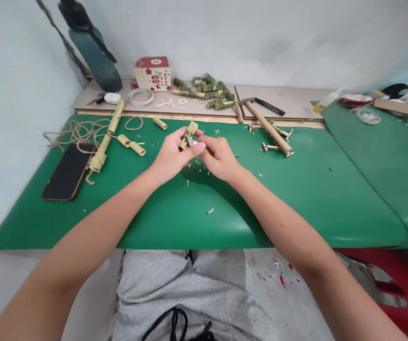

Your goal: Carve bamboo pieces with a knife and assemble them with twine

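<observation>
My left hand [172,154] is closed around a short green bamboo piece [191,128], held above the green mat. Against that piece lies a small metal knife blade [191,140], its edge touching the bamboo. The fingers of my right hand [220,156] are wrapped round the knife, whose handle is mostly hidden in them. My left thumb rests close to the blade and the right fingers. Pale bamboo shavings [210,211] lie scattered on the mat below and in front of both hands.
Left are a phone [68,171], twine [79,135] and joined bamboo tubes [99,158]. Behind stand a bottle [95,57], a box [153,78] and cut bamboo pieces [211,87]. A hammer [270,128] lies to the right on the green mat [317,199].
</observation>
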Motion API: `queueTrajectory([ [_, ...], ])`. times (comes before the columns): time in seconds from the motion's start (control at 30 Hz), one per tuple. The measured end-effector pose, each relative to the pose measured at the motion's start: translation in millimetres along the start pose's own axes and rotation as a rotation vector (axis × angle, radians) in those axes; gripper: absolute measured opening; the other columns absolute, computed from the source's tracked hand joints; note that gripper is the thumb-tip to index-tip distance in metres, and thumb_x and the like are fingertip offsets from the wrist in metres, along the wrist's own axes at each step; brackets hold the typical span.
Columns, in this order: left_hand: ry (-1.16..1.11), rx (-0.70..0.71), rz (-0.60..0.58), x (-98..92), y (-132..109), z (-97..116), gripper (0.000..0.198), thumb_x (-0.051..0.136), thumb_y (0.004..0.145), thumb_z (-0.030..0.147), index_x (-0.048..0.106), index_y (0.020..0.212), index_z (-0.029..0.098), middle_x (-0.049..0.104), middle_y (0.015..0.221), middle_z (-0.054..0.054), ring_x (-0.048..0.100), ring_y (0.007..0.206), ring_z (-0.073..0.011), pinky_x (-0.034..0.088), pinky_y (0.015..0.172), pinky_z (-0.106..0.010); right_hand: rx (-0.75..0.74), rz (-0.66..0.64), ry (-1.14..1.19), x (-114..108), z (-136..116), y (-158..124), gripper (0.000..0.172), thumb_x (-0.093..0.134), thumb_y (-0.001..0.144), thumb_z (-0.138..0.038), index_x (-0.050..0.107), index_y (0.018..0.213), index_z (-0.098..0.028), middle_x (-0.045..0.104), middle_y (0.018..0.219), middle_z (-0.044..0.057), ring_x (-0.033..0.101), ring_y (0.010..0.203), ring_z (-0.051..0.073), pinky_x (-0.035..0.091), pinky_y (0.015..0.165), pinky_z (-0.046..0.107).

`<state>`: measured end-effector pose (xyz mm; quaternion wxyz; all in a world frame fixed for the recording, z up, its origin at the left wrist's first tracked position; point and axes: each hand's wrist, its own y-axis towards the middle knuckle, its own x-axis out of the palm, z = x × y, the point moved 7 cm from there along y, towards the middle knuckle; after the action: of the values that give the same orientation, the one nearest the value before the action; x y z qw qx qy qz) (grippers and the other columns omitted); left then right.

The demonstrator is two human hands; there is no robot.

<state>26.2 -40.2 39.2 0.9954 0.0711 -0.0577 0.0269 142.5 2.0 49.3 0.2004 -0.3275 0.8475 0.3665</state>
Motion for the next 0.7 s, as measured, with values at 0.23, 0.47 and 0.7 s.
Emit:
queueTrajectory([
  [0.23, -0.059, -0.166, -0.062, -3.8, -0.7, 0.7, 0.062, 0.104, 0.059, 0.047, 0.069, 0.103, 0.019, 0.045, 0.064, 0.008, 0.029, 0.046, -0.0034, 0.021, 0.039, -0.021, 0.026, -0.012, -0.173, 0.3, -4.0, -2.6, 0.034, 0.050, 0.106, -0.046, 0.057, 0.084, -0.022, 0.050, 0.064, -0.002, 0.041, 0.057, 0.013, 0.027, 0.061, 0.030],
  [0.47, -0.085, -0.164, -0.101, -2.9, 0.5, -5.5, 0.064, 0.103, 0.061, 0.045, 0.070, 0.110, 0.021, 0.052, 0.071, 0.005, 0.036, 0.050, -0.0045, 0.025, 0.040, -0.021, 0.033, -0.033, -0.135, -1.1, -3.6, -1.4, 0.031, 0.049, 0.104, -0.045, 0.057, 0.084, -0.022, 0.054, 0.067, -0.001, 0.043, 0.059, 0.013, 0.028, 0.062, 0.031],
  [0.7, -0.026, -0.135, -0.134, -0.2, -0.8, -8.0, 0.068, 0.102, 0.062, 0.048, 0.073, 0.118, 0.022, 0.054, 0.074, 0.003, 0.039, 0.053, -0.0064, 0.031, 0.043, -0.021, 0.043, -0.101, -0.063, -2.6, 0.4, 0.7, 0.034, 0.051, 0.103, -0.047, 0.056, 0.080, -0.022, 0.051, 0.066, -0.003, 0.040, 0.059, 0.013, 0.030, 0.062, 0.030],
])
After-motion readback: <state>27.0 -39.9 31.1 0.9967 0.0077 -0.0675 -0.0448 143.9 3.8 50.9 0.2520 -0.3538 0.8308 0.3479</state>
